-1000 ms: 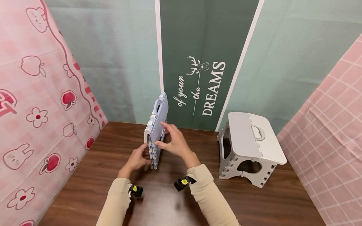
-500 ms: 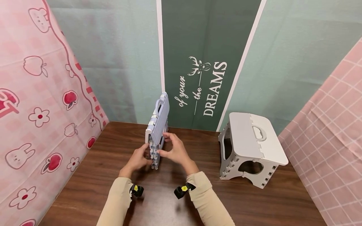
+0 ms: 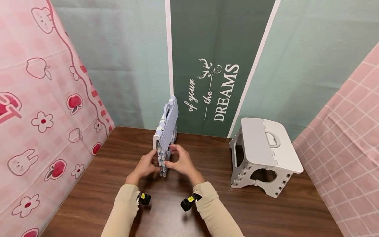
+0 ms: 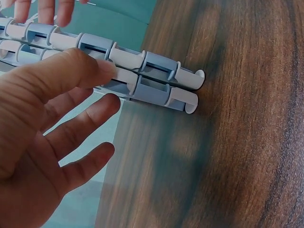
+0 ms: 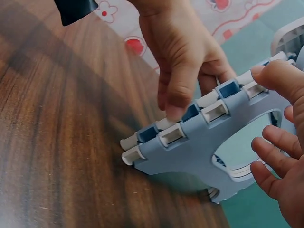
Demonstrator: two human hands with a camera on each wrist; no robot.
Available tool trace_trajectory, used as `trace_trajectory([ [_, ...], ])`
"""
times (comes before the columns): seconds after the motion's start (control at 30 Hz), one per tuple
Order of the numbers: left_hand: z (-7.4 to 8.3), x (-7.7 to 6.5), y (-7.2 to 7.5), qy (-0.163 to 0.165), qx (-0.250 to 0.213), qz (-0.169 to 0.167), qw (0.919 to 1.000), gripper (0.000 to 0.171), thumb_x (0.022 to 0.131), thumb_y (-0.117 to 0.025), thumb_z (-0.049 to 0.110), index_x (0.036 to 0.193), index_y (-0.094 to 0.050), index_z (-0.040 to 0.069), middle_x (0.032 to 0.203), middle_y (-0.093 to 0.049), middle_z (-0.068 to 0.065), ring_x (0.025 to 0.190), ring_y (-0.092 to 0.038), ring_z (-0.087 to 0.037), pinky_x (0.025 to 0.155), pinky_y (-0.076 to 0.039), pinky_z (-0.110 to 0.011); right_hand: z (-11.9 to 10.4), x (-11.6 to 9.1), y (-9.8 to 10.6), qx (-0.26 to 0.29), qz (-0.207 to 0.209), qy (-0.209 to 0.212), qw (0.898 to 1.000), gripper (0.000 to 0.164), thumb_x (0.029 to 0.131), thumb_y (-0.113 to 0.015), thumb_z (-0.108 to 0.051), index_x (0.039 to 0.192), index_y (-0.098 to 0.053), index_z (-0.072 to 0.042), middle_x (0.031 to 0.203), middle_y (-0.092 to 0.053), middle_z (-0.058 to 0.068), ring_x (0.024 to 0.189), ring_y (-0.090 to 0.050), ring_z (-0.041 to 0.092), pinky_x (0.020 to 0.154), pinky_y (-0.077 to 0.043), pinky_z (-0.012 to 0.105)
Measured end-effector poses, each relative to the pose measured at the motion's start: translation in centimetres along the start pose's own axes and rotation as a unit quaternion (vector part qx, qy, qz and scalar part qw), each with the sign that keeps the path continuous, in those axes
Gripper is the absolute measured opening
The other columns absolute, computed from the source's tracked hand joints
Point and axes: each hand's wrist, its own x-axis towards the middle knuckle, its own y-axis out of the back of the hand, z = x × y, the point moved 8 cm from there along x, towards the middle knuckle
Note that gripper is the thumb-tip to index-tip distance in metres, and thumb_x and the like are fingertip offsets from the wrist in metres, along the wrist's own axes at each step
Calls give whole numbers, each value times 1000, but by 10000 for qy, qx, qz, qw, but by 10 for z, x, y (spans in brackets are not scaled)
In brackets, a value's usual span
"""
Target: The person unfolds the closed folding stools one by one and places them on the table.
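A folded blue and white folding stool [image 3: 168, 126] stands on edge on the table, its carry handle toward the top. My left hand [image 3: 144, 166] is at its left, near the lower front; in the left wrist view the thumb [image 4: 83, 69] lies on the row of hinge knuckles [image 4: 159, 66]. In the right wrist view, that hand's fingers go behind the stool's edge. On the other side is my right hand [image 3: 183, 162], thumb by the hinge edge. Its other fingers [image 5: 273, 152] are spread beside the blue side panel [image 5: 190, 142] and its oval cutout.
An unfolded grey and white step stool [image 3: 267, 144] stands to the right on the brown wooden table [image 3: 165, 210]. A green printed cloth [image 3: 142, 65] hangs behind. Pink patterned cloths flank the table at left and right.
My right hand has slid down the folded stool's right side, from the upper panel to near the lower hinges. The left hand keeps its place, and the stool stays folded.
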Motion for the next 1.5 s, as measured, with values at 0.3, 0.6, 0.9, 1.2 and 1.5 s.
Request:
trace_trajectory([
  [0.3, 0, 2, -2, -12, 10, -24, 10000, 71, 62, -74, -12, 126, -48, 1, 101, -61, -18, 71, -63, -23, 57, -48, -32, 12, -2, -7, 310, 85, -240, 9992, 55, 70, -79, -11, 117, -53, 4, 105, -60, 17, 98, -57, 36, 84, -42, 51],
  [0.6, 3, 0, 0, -114, 58, 3, 9999, 69, 61, -74, -12, 124, -49, -1, 101, -61, -20, 78, -63, -30, 64, -50, -37, 17, 2, -17, -334, 83, 9, 9994, 37, 73, -77, -9, 103, -60, 3, 95, -65, 12, 89, -62, 31, 78, -49, 42],
  [0.9, 3, 0, 3, -187, 731, 239, 9969, 73, 60, -79, -3, 126, -49, 0, 114, -58, -19, 102, -52, -35, 84, -42, -50, 12, 5, -18, -1163, 109, 124, 9931, 36, 72, -76, -16, 101, -60, -3, 93, -66, 7, 87, -62, 22, 76, -48, 32],
  [1.2, 1, -2, 0, -43, 304, 135, 9994, 71, 61, -75, -8, 126, -48, 2, 105, -62, -19, 86, -61, -30, 69, -50, -39, 15, 3, -20, -1303, 190, -110, 9912, 38, 71, -76, -18, 103, -61, -4, 93, -67, 5, 87, -62, 19, 75, -47, 29],
  [1.5, 3, -4, -7, -197, 154, 91, 9996, 55, 67, -69, -7, 115, -50, 9, 72, -58, -6, 58, -54, -16, 50, -44, -30, 16, -2, -12, -1311, 202, -556, 9896, 34, 68, -77, -17, 94, -57, -7, 90, -66, 8, 84, -61, 28, 72, -47, 34],
])
